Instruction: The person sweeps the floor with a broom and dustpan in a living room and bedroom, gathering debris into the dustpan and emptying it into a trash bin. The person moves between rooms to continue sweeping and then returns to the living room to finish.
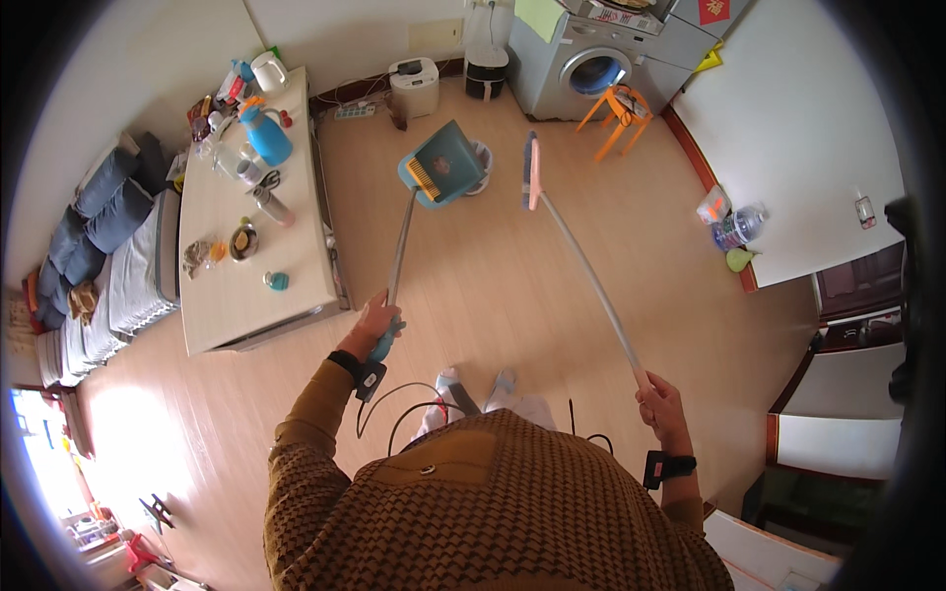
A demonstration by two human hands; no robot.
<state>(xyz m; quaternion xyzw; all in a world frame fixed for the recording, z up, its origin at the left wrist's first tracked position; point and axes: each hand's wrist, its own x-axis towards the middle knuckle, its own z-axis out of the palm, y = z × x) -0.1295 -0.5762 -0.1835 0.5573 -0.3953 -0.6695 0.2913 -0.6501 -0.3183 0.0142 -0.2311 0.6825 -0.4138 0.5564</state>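
Note:
My left hand (376, 321) is closed round the teal grip of a long-handled dustpan (461, 158). The pan is teal with a row of yellow comb teeth, and a small pinkish patch shows inside it. It is held tilted in front of a white bin (486, 169), hiding most of it; I cannot tell whether they touch. My right hand (662, 406) is wrapped round the upper end of the pole of a broom (533, 172). Its pink head with dark bristles is to the right of the bin. Both hands wear black wrist straps.
A pale table (212, 310) on the left bears a blue jug (266, 138), bottles and scissors. Along the far wall are a white appliance (415, 87), a black-and-white appliance (486, 73) and a washing machine (591, 69). An orange stool (621, 118) and large water bottle (737, 229) stand right.

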